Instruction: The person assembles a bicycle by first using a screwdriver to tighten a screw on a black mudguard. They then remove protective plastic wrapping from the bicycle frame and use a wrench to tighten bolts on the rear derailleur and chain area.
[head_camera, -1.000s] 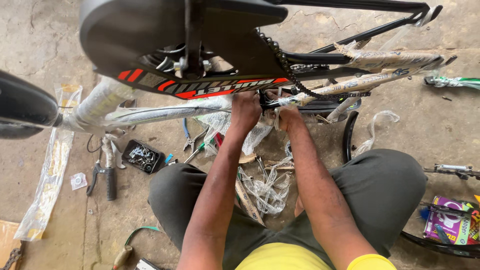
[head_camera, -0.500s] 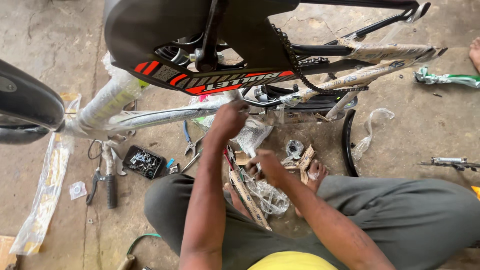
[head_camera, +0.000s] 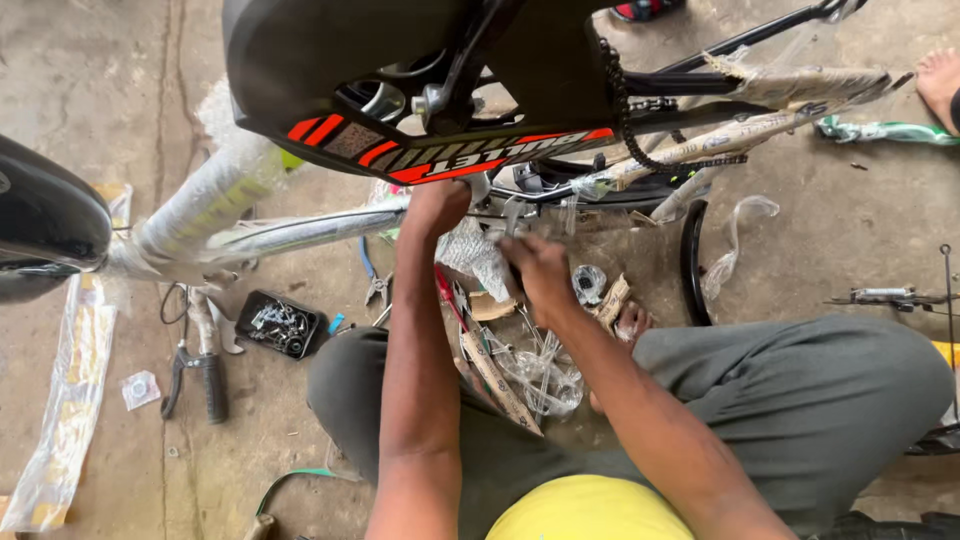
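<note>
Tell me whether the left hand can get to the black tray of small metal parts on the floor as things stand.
Probably yes. The left hand is up at the bicycle frame tube, and the black tray lies on open floor just outside the left forearm, uncovered. Only pliers lie nearby, further left, not between them.

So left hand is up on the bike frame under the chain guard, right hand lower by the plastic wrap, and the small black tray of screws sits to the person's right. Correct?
Not quite. In the head view the black tray of screws lies to the person's left, near the pliers. The left hand on the bike frame and right hand by the plastic wrap are as stated.
</note>
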